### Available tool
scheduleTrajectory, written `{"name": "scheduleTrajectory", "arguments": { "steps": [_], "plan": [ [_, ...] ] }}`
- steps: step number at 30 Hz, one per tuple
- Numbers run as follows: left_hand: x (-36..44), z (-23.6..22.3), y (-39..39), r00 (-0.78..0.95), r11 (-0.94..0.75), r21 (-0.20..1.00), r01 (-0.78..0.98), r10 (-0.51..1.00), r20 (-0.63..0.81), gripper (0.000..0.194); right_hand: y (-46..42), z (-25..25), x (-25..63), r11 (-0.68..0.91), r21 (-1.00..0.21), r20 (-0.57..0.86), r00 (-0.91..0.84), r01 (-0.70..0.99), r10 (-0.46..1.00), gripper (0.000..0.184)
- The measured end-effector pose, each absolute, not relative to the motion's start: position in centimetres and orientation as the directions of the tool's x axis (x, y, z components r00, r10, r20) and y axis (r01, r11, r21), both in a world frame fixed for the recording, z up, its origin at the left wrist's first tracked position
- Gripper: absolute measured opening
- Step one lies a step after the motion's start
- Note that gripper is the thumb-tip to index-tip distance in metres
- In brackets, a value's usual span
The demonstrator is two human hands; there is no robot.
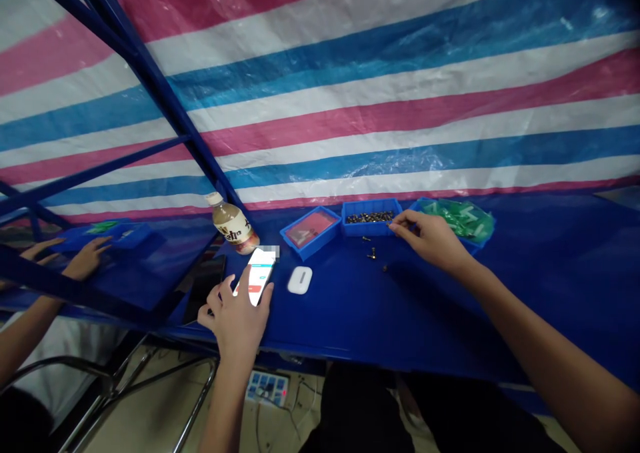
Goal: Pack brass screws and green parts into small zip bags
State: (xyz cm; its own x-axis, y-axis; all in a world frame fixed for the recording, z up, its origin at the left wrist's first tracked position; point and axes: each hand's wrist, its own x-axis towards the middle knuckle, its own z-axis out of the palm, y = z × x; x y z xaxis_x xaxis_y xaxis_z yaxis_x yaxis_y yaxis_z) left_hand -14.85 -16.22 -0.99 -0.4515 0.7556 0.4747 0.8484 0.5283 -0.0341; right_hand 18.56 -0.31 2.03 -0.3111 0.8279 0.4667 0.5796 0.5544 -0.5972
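My left hand (241, 313) rests over the lower part of a lit phone (261, 276), its fingers spread, the index finger at the screen and the thumb along the right edge. My right hand (430, 239) is closed in a pinch at the front right corner of a blue bin (371, 229) of small brass-coloured metal parts (370, 217). Whatever is between those fingertips is too small to make out. A few loose metal pieces (372, 253) lie on the blue table just in front of the bin.
A blue tray (311, 233) with a reddish bottom, a green plastic bag (463, 221), a white earbud case (300, 280) and a drink bottle (234, 225) stand on the table (340, 326). Blue frame bars (170, 99) rise at left. Another person's hands (87, 258) work beyond them.
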Motion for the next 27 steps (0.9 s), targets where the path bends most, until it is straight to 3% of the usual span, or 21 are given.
{"name": "scheduleTrajectory", "arguments": {
  "steps": [6,14,18,21,25,27],
  "plan": [
    [-14.3,-1.2,-17.0,-0.383,0.458,0.005,0.889,0.736,0.558,0.036,-0.4,2.0,18.5,0.554,-0.574,0.442,-0.342,0.603,0.829,0.023],
    [-14.6,-1.5,-16.8,-0.375,0.443,0.004,0.897,0.755,0.537,0.037,-0.7,1.9,18.1,0.593,-0.536,0.445,-0.396,0.6,0.803,0.024],
    [-14.4,-1.4,-17.2,-0.358,0.381,0.106,0.919,0.688,0.631,0.037,-0.8,1.9,18.0,0.597,-0.535,0.457,-0.389,0.598,0.8,0.022],
    [-12.7,-1.2,-17.2,-0.293,0.206,0.209,0.956,0.631,0.719,0.032,-0.7,1.9,17.9,0.595,-0.542,0.453,-0.39,0.594,0.802,0.02],
    [-7.9,-0.3,-14.4,-0.05,-0.23,0.287,0.93,0.695,0.717,0.029,-0.7,1.7,17.8,0.596,-0.567,0.429,-0.414,0.569,0.803,0.014],
    [-5.2,0.4,-11.5,0.037,-0.368,0.309,0.877,0.692,0.721,0.029,-0.6,1.5,17.9,0.6,-0.58,0.43,-0.418,0.551,0.8,0.013]
  ]
}}
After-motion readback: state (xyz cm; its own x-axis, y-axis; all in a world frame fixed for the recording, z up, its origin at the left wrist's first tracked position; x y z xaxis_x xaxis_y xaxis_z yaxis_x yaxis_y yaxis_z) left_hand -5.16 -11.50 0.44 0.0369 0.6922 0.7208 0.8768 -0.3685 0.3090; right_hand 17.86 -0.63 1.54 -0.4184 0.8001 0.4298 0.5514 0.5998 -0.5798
